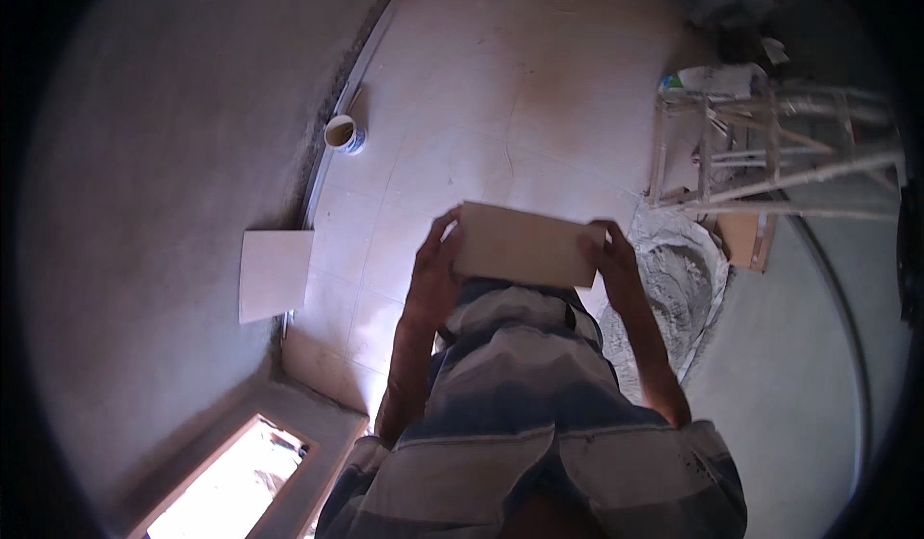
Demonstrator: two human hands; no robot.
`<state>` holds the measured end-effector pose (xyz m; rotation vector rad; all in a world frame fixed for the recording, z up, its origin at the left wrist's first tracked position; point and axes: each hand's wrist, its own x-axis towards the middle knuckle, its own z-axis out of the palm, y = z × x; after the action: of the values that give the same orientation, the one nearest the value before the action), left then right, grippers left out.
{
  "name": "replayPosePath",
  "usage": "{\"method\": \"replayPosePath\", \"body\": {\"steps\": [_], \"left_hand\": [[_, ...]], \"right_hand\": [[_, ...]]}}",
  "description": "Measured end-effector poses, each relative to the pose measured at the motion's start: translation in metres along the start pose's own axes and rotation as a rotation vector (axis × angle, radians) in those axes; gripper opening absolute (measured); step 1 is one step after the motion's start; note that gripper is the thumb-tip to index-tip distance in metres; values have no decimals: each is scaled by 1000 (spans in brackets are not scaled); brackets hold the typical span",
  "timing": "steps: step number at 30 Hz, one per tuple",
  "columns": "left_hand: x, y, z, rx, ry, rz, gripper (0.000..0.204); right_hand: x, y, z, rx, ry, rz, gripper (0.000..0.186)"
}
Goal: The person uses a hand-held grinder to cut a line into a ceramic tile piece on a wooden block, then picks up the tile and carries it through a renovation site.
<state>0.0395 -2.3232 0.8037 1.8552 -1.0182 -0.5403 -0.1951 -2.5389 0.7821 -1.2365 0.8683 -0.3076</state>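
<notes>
A flat, beige rectangular tile (527, 244) is held level in front of my body between both hands. My left hand (441, 260) grips its left end, with the fingers at the edge. At the opposite end, my right hand (612, 255) is closed on the tile, its thumb lying over the near face. The underside of the tile and the fingertips below it are hidden.
Against the left wall leans a pale square tile (276, 274), with a bucket (345, 135) farther along. Grey mortar powder (674, 289) lies heaped at right, beside a wooden ladder (760, 154). A hose (835, 318) runs along the right side. Bright opening (226, 486) at lower left.
</notes>
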Motion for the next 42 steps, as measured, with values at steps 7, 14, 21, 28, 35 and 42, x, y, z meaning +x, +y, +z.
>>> {"method": "replayPosePath", "body": {"steps": [7, 14, 21, 28, 35, 42], "left_hand": [[201, -38, -17, -1043, 222, -522, 42], [447, -48, -71, -1161, -181, -523, 60], [682, -55, -68, -1391, -110, -486, 65], [901, -75, -88, -821, 252, -361, 54], [1068, -107, -151, -636, 368, -477, 49], [1306, -195, -171, -714, 239, -572, 40]], "right_hand": [[239, -114, 18, -61, -67, -45, 35], [392, -197, 20, -83, 227, -81, 36], [572, -253, 26, 469, 359, -27, 40], [783, -349, 26, 244, -15, 92, 45], [968, -450, 37, 170, -494, 178, 58], [1149, -523, 59, 317, -440, 219, 58]]}}
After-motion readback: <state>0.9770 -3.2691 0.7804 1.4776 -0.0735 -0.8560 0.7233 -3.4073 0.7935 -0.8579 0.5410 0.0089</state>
